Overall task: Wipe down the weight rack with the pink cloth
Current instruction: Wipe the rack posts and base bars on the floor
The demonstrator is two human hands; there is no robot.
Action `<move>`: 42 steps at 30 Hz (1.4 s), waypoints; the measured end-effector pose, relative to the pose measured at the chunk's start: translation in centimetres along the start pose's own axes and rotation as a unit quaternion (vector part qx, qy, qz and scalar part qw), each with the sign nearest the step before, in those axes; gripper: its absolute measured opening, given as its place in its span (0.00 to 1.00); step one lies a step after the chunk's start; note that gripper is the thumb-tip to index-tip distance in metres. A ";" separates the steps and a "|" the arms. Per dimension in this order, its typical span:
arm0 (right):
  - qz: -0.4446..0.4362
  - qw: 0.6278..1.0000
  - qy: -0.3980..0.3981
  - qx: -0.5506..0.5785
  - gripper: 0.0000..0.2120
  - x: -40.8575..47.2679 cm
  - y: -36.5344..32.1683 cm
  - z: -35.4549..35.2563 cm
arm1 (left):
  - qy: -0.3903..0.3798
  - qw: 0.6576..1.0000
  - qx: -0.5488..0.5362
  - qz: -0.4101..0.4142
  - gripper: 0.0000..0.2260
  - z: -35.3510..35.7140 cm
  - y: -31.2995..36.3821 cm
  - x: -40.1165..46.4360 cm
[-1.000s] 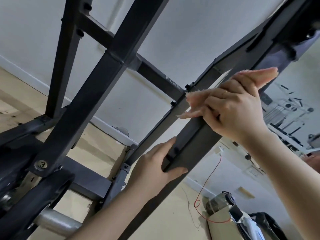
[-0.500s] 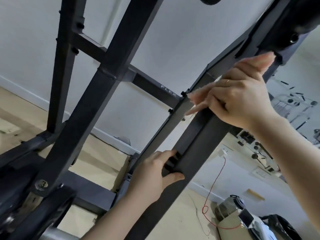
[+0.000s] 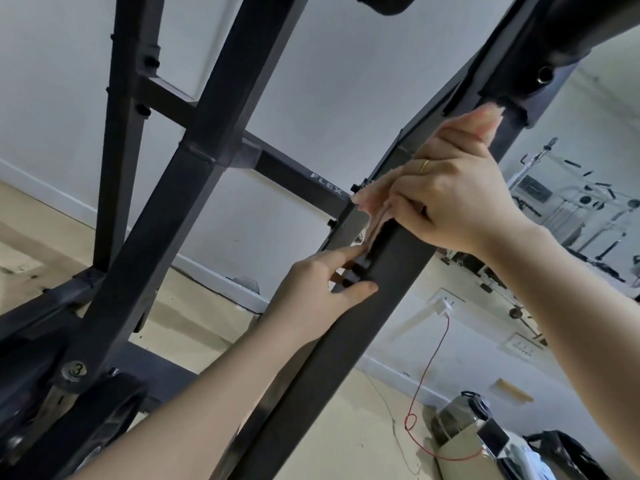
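The black steel weight rack (image 3: 166, 237) fills the view with slanted posts and a crossbar marked FLEX. My right hand (image 3: 450, 195) grips the pink cloth (image 3: 375, 202) wrapped around the right slanted post (image 3: 363, 334), high up near its top joint. Cloth edges stick out below my fingers and above my thumb. My left hand (image 3: 322, 289) holds the same post lower down, thumb on its front face and fingers curled behind the edge by a small black bracket.
A weight plate marked 3 (image 3: 74, 370) hangs low at the left. A red wire (image 3: 429, 372) runs down the white wall to a bottle and bags (image 3: 485, 434) on the floor. Gym gear shows in a mirror (image 3: 588, 202) at right.
My right hand has slid the cloth up the post toward the top joint. My left hand has stayed on the post near the bracket, its fingers shifting a little.
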State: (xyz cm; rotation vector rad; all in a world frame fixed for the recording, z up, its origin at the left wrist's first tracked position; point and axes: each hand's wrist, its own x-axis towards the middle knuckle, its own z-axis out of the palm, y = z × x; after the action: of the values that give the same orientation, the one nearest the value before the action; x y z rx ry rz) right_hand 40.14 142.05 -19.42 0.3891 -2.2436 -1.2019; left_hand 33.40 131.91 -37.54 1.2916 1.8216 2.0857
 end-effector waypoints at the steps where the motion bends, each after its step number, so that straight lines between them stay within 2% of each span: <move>1: 0.020 1.000 0.010 -0.004 0.14 0.3 0.4 -0.2 | -0.008 1.000 -0.008 -0.009 0.22 -0.1 0.2 0.1; 5: 0.080 0.997 0.017 0.006 0.17 0.5 -0.8 0.0 | -0.026 0.999 -0.025 -0.031 0.17 -0.5 0.4 0.4; 7: 0.063 0.997 0.014 0.041 0.17 -0.4 -2.7 0.3 | -0.036 0.997 -0.061 -0.041 0.11 -0.7 0.0 0.2; 9: 0.041 0.996 0.010 0.077 0.12 -1.9 -5.3 1.1 | -0.042 0.995 -0.075 -0.053 0.09 -1.0 -1.0 -0.6; 11: 0.035 0.994 -0.005 0.105 0.09 -3.5 -8.6 2.2 | -0.041 0.996 -0.027 -0.073 0.07 -1.7 -2.9 -2.2; 14: 0.011 0.980 -0.031 0.197 0.05 -6.1 -14.8 3.9 | -0.072 0.985 0.062 -0.147 0.14 -3.5 -6.2 -5.9; 16: -0.042 0.970 -0.089 0.223 0.04 -8.1 -19.2 4.9 | -0.111 0.968 0.112 -0.197 0.13 -4.6 -8.2 -9.0; 19: -0.125 0.936 -0.217 0.247 0.10 -11.2 -25.3 6.9 | -0.140 0.936 0.175 -0.272 0.10 -5.5 -10.7 -13.9; 22: -0.221 0.906 -0.281 0.225 0.16 -13.0 -31.0 8.8 | -0.078 0.911 0.205 -0.350 0.07 -5.8 -12.5 -18.9; 25: -0.287 0.863 -0.308 0.279 0.14 -14.5 -36.6 10.6 | 0.035 0.872 0.232 -0.429 0.04 -5.9 -13.3 -25.0; 26: -0.298 0.860 -0.290 0.296 0.12 -15.3 -38.6 11.0 | 0.071 0.855 0.237 -0.455 0.04 -5.7 -13.2 -27.4; 27: -0.295 0.855 -0.308 0.295 0.09 -15.8 -40.5 11.2 | 0.097 0.836 0.246 -0.481 0.04 -5.4 -13.0 -29.9; 28: -0.233 0.870 -0.286 0.328 0.08 -16.1 -41.8 10.8 | 0.112 0.815 0.259 -0.507 0.05 -4.9 -12.7 -32.6; 29: -0.164 0.900 -0.241 0.324 0.07 -17.1 -42.6 10.7 | 0.124 0.794 0.270 -0.530 0.05 -4.3 -12.3 -35.3; 30: -0.104 0.864 -0.238 0.431 0.11 -18.4 -43.8 11.1 | 0.136 0.776 0.275 -0.551 0.05 -3.4 -11.9 -37.9; 31: -0.009 0.799 -0.304 0.518 0.16 -18.9 -45.0 10.7 | 0.147 0.761 0.278 -0.568 0.06 -2.5 -11.5 -40.3; 32: 0.022 0.756 -0.333 0.563 0.18 -19.4 -45.7 10.6 | 0.156 0.746 0.282 -0.583 0.07 -1.4 -11.2 -42.4; 33: 0.066 0.713 -0.343 0.608 0.18 -19.6 -46.2 10.6 | 0.156 0.730 0.288 -0.599 0.10 -0.3 -11.2 -44.2; 34: 0.124 0.645 -0.359 0.663 0.16 -20.3 -46.9 10.7 | 0.146 0.714 0.297 -0.617 0.13 0.8 -11.3 -45.7; 35: 0.156 0.601 -0.372 0.690 0.14 -21.3 -47.6 10.7 | 0.130 0.697 0.310 -0.634 0.17 1.8 -11.7 -46.9; 37: 0.213 0.553 -0.342 0.729 0.12 -22.7 -48.3 11.2 | 0.101 0.672 0.344 -0.648 0.23 3.8 -12.8 -48.6; 38: 0.228 0.543 -0.315 0.744 0.13 -23.2 -48.5 11.4 | 0.089 0.665 0.366 -0.645 0.25 4.7 -13.5 -49.2; 39: 0.237 0.542 -0.283 0.755 0.14 -23.7 -49.1 11.5 | 0.082 0.657 0.387 -0.642 0.26 5.4 -14.2 -49.8; 40: 0.228 0.564 -0.252 0.753 0.14 -24.2 -49.8 11.4 | 0.078 0.646 0.405 -0.642 0.27 6.2 -14.9 -50.4; 41: 0.195 0.606 -0.212 0.741 0.13 -24.6 -50.6 11.4 | 0.075 0.636 0.420 -0.643 0.29 6.8 -15.6 -51.1; 42: 0.140 0.677 -0.165 0.704 0.14 -25.2 -51.7 11.5 | 0.072 0.626 0.432 -0.645 0.30 7.4 -16.2 -51.8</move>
State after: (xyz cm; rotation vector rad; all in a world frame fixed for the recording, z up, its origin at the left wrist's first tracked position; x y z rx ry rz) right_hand 53.08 133.43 -75.92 0.3245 -2.9571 0.9364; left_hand 63.96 113.19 -78.98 -0.4104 2.5795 0.4706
